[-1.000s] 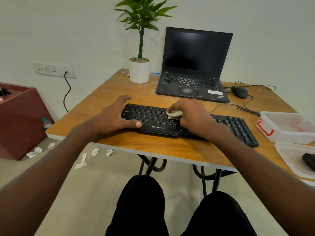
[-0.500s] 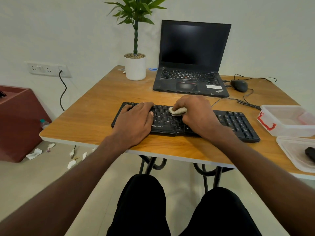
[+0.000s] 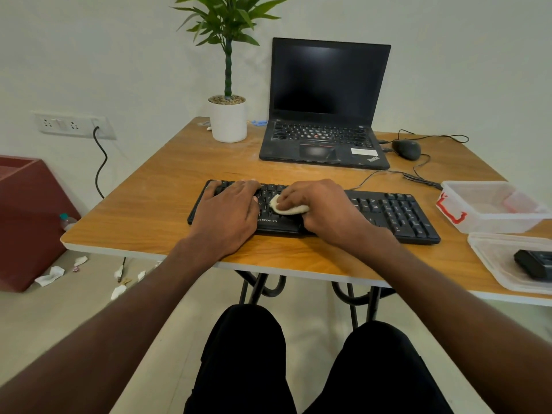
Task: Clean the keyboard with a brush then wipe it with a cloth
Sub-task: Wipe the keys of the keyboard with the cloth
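A black keyboard [image 3: 394,212] lies across the front of the wooden table [image 3: 167,186]. My right hand [image 3: 325,207] holds a small white folded cloth [image 3: 286,207] and presses it on the keys near the keyboard's middle. My left hand [image 3: 230,213] lies flat on the keyboard's left part, fingers straight over the keys. Both hands hide much of the left and middle keys. No brush is in sight.
An open black laptop [image 3: 325,106] stands behind the keyboard, a potted plant [image 3: 228,115] to its left, a wired mouse [image 3: 406,149] to its right. Two clear plastic containers [image 3: 490,204] [image 3: 493,261] sit at the right edge, the nearer one holding a dark object [image 3: 533,262]. Paper scraps litter the floor [image 3: 50,276].
My left hand moved from the table beside the keyboard's left end onto its left keys. My right hand with the cloth stayed near the keyboard's middle.
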`<state>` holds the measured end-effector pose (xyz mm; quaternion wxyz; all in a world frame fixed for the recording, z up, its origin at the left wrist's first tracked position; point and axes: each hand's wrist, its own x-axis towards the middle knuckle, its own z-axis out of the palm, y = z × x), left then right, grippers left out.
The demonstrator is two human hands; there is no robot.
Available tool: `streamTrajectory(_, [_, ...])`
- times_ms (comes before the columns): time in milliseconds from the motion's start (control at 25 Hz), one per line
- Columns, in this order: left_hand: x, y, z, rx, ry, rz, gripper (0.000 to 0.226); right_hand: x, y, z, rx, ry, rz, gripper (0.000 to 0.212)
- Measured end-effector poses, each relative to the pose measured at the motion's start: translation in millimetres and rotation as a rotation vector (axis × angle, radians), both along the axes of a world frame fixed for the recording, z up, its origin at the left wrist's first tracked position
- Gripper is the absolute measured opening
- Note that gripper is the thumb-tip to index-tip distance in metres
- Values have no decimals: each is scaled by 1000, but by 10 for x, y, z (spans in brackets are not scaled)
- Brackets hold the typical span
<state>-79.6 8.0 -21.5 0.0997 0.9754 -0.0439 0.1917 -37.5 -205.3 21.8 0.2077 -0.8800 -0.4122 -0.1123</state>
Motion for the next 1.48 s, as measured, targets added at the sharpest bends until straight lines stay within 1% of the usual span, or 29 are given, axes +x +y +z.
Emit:
streamTrajectory(160, [2, 2, 2, -6, 0, 1, 41, 18, -302, 19, 43, 22, -174, 40])
streamTrajectory(280, [0, 2, 0, -8, -7, 1, 40, -8, -385, 50, 25, 39, -226, 37])
streamTrajectory(480, [-4, 4, -1, 1, -14, -10, 42, 5, -426, 77, -6, -15, -456, 42])
streamTrajectory(560, [1, 11, -6, 3, -21, -13, 40, 8, -473, 102, -9, 8, -409, 44])
streamTrajectory(640, [2, 10, -10, 2, -29, -12, 38, 3, -556, 158, -77, 61, -333, 42])
streamTrajectory(760, [2, 7, -9, 4, -31, -15, 39, 72, -586, 262, -147, 90, -394, 37])
streamTrajectory(840, [0, 0, 0, 10, -28, -15, 44, 23, -460, 243, -95, 68, -389, 38])
streamTrajectory(960, [-13, 12, -5, 4, -22, -11, 49, -94, -314, 97, 39, 148, -238, 44])
streamTrajectory(1000, [-13, 15, -6, 4, -22, -12, 49, -108, -321, 76, 51, 155, -244, 43])
streamTrajectory(1080, [1, 13, -2, 2, -16, -12, 49, -59, -397, 117, 34, 135, -329, 36])
streamTrajectory(1160, [-6, 2, -2, -2, -6, -11, 48, -29, -468, 216, -31, 143, -441, 32])
streamTrajectory(1240, [-25, -3, 16, -13, -17, -11, 46, -28, -502, 306, -89, 141, -501, 31])
streamTrajectory(1360, [-62, -42, 53, -45, -91, -25, 36, -53, -551, 352, -140, 122, -463, 33])
streamTrajectory(1440, [-79, -167, 100, -82, -124, -58, 42, -87, -630, 316, -155, 128, -442, 41])
streamTrajectory(1480, [-80, -245, 103, -90, -93, -79, 49, -101, -684, 288, -143, 128, -438, 44])
